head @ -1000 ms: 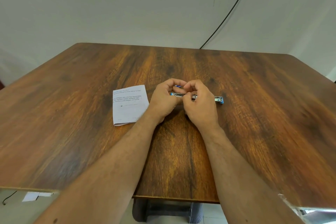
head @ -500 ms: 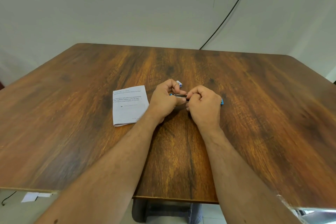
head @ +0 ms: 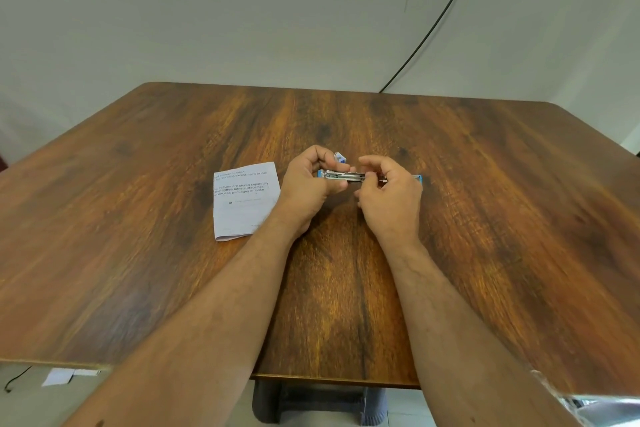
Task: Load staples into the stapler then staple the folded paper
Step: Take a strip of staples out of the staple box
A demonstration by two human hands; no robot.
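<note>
A small blue and silver stapler [head: 341,176] lies opened flat on the wooden table [head: 485,218], its metal channel facing up. My left hand [head: 311,184] pinches its left end. My right hand [head: 389,192] covers its right part, fingertips on the channel; whether staples are in those fingers is hidden. The stapler's blue far end [head: 418,178] shows past my right hand. A small blue and white staple box [head: 340,158] sits just behind my left fingers. The folded printed paper [head: 244,201] lies flat to the left of my left hand.
A black cable [head: 433,24] runs down the pale wall behind the table. Scraps of white paper [head: 60,376] lie on the floor at lower left. A shiny wrapper [head: 595,406] shows at the lower right corner.
My right hand has shifted right and loosened its fingers, uncovering more of the stapler's metal channel. My left hand stays on the left end.
</note>
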